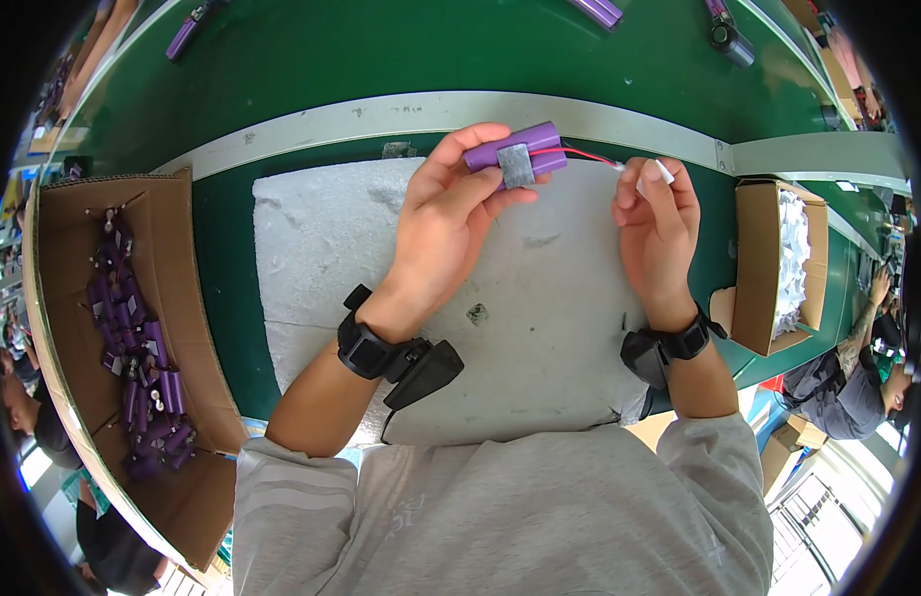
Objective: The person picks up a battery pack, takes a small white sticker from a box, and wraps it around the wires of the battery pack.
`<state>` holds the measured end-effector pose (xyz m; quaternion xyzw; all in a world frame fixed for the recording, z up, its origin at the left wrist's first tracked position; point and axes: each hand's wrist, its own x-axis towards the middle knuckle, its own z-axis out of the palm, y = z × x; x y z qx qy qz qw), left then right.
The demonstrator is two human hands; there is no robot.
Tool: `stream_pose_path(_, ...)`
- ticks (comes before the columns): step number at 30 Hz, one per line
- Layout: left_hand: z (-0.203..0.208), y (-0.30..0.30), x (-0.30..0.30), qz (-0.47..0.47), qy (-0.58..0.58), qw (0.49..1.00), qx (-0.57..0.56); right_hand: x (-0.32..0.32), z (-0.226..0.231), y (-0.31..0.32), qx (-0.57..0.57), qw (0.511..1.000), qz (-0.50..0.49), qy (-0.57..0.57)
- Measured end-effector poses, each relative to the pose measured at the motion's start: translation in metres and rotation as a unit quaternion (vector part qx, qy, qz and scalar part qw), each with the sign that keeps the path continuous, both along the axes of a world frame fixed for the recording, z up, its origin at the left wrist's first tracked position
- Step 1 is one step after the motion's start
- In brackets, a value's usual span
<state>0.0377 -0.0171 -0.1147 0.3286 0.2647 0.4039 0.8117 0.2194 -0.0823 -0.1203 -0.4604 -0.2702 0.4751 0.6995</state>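
My left hand (438, 214) is closed around a purple battery pack (542, 139) of joined cylindrical cells, held tilted over the far part of the white foam mat (540, 328). A grey square patch (516, 166) sits across the cells, next to my thumb. Thin red wire (589, 155) runs from the pack's right end towards my right hand (657, 233). There the fingers are pinched together, with the wire's pale end at their tips. A small white piece (665, 172) shows between the thumb and fingers; its exact kind is unclear.
At left stands an open cardboard box (214, 338) holding several purple battery packs (133, 328). A smaller box (753, 268) of white pieces (792, 263) stands at right. Beyond the pale rail (331, 114), more packs (599, 12) lie on the green surface. Another person (848, 387) is at far right.
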Motion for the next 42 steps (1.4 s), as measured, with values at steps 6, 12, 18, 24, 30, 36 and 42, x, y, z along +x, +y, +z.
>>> stream_pose_path(6,0.001,0.003,-0.001,0.034,-0.018,0.999,0.0,-0.007,0.008,-0.003,-0.047,0.994,0.017,-0.099)
stream_pose_path(12,-0.001,-0.002,0.0,-0.011,-0.021,1.0,0.004,0.002,0.001,-0.005,-0.009,0.963,0.153,-0.221)
stream_pose_path(18,-0.002,-0.009,0.003,-0.058,-0.025,0.998,0.022,0.002,-0.001,-0.003,0.027,0.977,0.173,-0.124)
stream_pose_path(24,-0.003,-0.008,0.005,-0.059,-0.029,0.998,0.014,-0.005,0.005,-0.002,-0.036,0.988,0.139,-0.064)
stream_pose_path(30,-0.002,-0.009,0.004,-0.066,-0.043,0.997,0.018,-0.002,0.001,0.0,-0.059,0.989,0.134,-0.034)
stream_pose_path(36,-0.002,-0.013,0.006,-0.082,-0.058,0.995,-0.001,0.0,-0.002,-0.002,-0.045,0.992,0.119,0.005)
stream_pose_path(42,-0.005,-0.016,0.007,-0.074,-0.043,0.996,0.027,-0.001,-0.004,-0.003,-0.046,0.991,0.124,0.014)
